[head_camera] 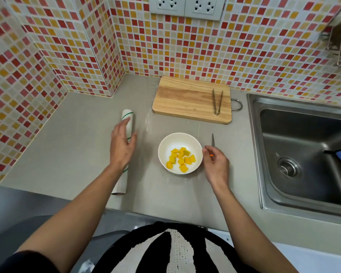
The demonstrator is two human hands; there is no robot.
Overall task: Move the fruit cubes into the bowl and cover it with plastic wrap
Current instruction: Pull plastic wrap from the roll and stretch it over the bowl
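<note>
A white bowl [165,143] stands on the grey counter and holds several yellow fruit cubes [180,159]. To its left lies a plastic wrap roll [127,115], white with green lines. My left hand [121,144] rests over the roll's middle with fingers spread, not closed around it. A thin clear film seems to stretch from the roll over the bowl, ending at a faint straight edge [199,131]. My right hand [217,166] is just right of the bowl, closed on a small knife [213,139] with an orange handle, blade pointing away from me.
A wooden cutting board [185,99] lies behind the bowl against the tiled wall, with metal tongs [218,101] on its right end. A steel sink [303,154] fills the right side. The counter's front edge runs close to my body.
</note>
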